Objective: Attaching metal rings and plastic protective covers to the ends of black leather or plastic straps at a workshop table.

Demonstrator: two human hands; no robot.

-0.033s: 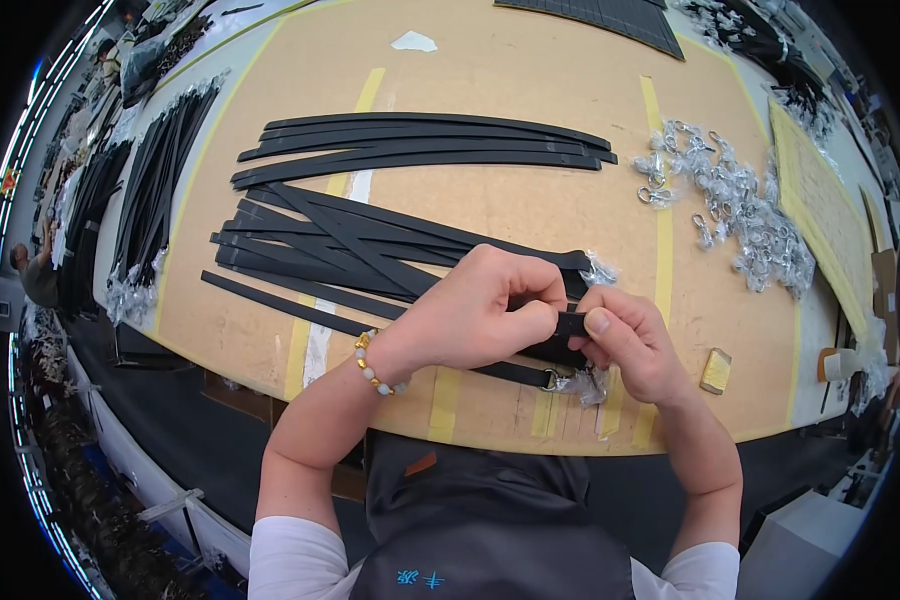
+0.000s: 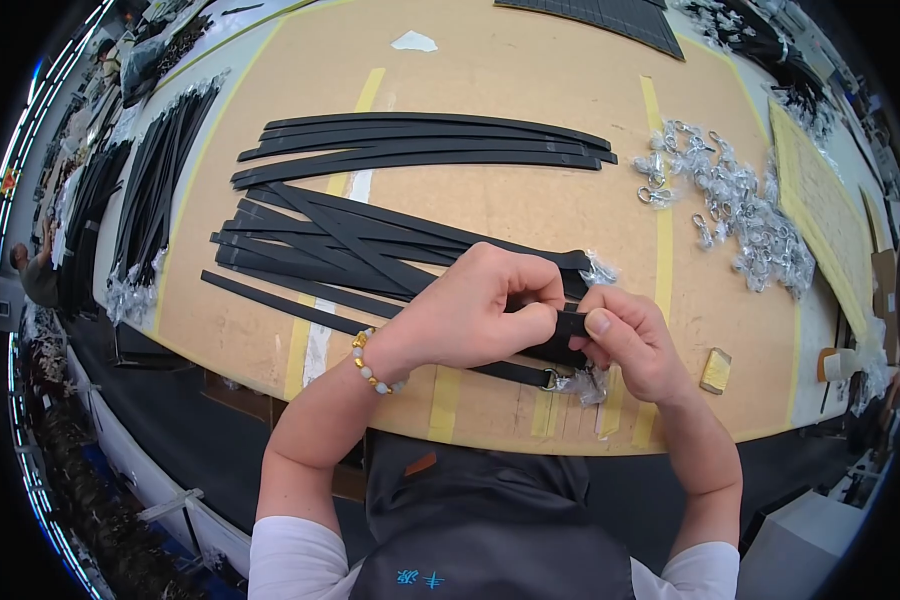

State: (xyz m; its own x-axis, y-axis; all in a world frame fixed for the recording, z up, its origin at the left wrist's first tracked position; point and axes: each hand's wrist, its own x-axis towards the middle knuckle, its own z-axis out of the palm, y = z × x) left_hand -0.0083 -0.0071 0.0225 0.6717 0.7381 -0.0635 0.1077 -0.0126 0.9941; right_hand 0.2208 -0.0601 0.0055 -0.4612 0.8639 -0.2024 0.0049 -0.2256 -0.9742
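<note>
Black strap (image 2: pixel 568 323) sits between our two hands, just above the counter (image 2: pixel 490 70). Our left hand (image 2: pixel 475 305) curls tight around it and our right hand (image 2: pixel 625 335) pinches its end. It runs sideways, left to right. A metal ring (image 2: pixel 550 378) seems to hang below.

1. Bright, even overhead light; the tan table (image 2: pixel 490 70) shows only soft, faint shadows
2. Strong fisheye bending and black corners at the rim
3. Centre sharp; edge detail smeared, small glints on metal clips (image 2: pixel 740 210)
</note>
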